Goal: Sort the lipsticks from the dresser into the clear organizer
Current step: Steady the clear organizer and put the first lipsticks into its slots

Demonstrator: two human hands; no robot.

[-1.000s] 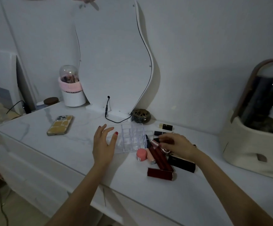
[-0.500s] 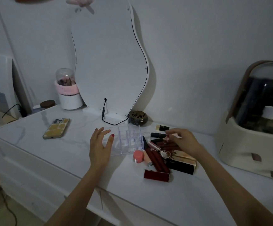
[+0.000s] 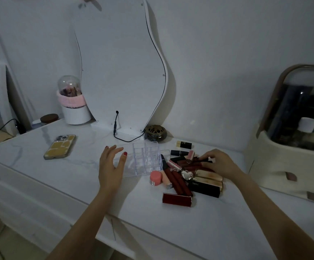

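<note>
Nearest you, the dark red rectangular lipstick case point(image 3: 177, 199) lies crosswise on the white marble surface point(image 3: 199, 231). Your left hand point(image 3: 111, 166), fingers relaxed, steadies the clear acrylic compartment organizer point(image 3: 145, 158). Your right hand point(image 3: 220, 162) rests on the lipstick pile point(image 3: 188, 171), just right of the organizer; its grip cannot be determined. A wavy white mirror point(image 3: 118, 62) stands behind.

I see dim, bluish, grainy light; soft shadows fall toward me under my forearms, and wide-angle bending curves the edges.

Right hand point(image 3: 220, 163) covering some lipsticks point(image 3: 191, 165), grip perhaps pinching, unclear
</note>
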